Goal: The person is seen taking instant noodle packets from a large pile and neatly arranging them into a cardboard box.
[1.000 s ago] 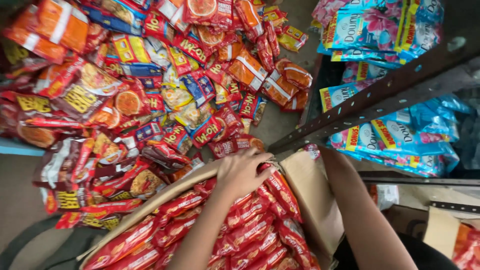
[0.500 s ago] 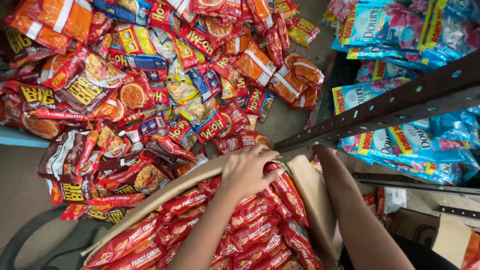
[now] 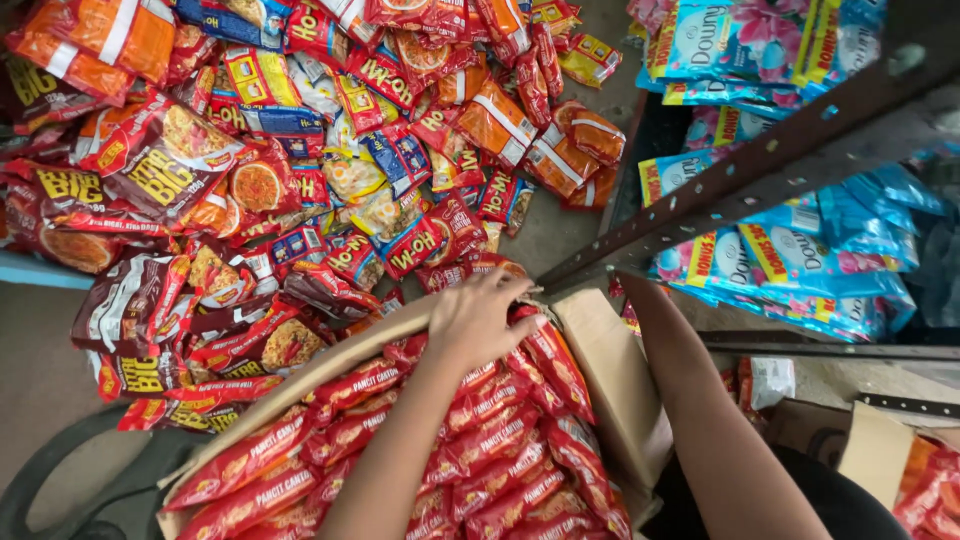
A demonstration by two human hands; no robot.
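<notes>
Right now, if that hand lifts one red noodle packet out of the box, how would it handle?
Probably light: the red noodle packets are thin and flat. Their glossy film looks slippery, so neighbours may slide. The left hand presses on them; they likely crinkle, and the contents could crack if squeezed.

One cardboard box [image 3: 610,380] and one metal shelf rail [image 3: 740,190] show. Noodle packets [image 3: 300,190] and blue sachets [image 3: 800,260] lie too heaped to count

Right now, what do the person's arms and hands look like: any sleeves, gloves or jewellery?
Both forearms are bare, with no sleeves in view. The left hand shows no glove, ring or watch. The right hand is hidden behind the cardboard box, so nothing can be said of it.
</notes>
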